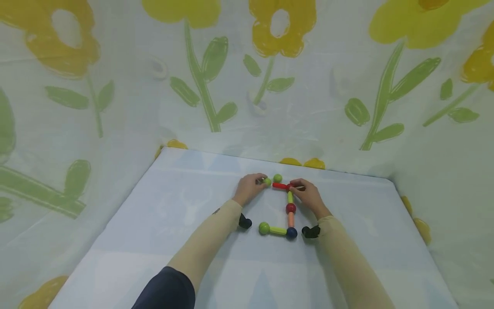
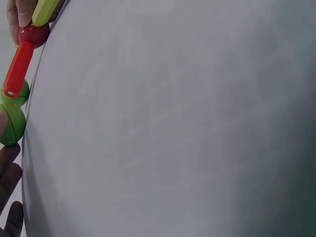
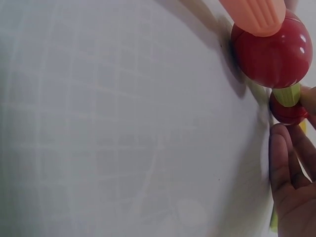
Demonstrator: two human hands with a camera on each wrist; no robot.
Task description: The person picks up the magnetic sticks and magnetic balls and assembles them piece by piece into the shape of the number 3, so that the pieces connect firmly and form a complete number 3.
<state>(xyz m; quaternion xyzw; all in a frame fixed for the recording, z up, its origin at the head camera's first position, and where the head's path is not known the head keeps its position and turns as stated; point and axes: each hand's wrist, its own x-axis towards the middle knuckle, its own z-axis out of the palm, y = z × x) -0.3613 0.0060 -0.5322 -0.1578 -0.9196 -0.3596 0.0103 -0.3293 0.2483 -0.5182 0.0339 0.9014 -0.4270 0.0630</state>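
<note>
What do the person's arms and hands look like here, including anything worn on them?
The left hand and right hand wear no gloves. A beige left sleeve and matching right sleeve cover the forearms; the left has a small dark mark near the wrist. Above it is a dark navy sleeve. A black fitting shows at each wrist.

The white desk (image 1: 162, 206) carries a navy ball (image 1: 291, 233); left of that ball, joined by a yellow-green rod (image 1: 278, 231), a green ball (image 1: 264, 228); beyond it, past a salmon rod (image 1: 291, 220), a red ball (image 1: 291, 208); farthest beyond, a loose green ball (image 1: 277, 177).
</note>
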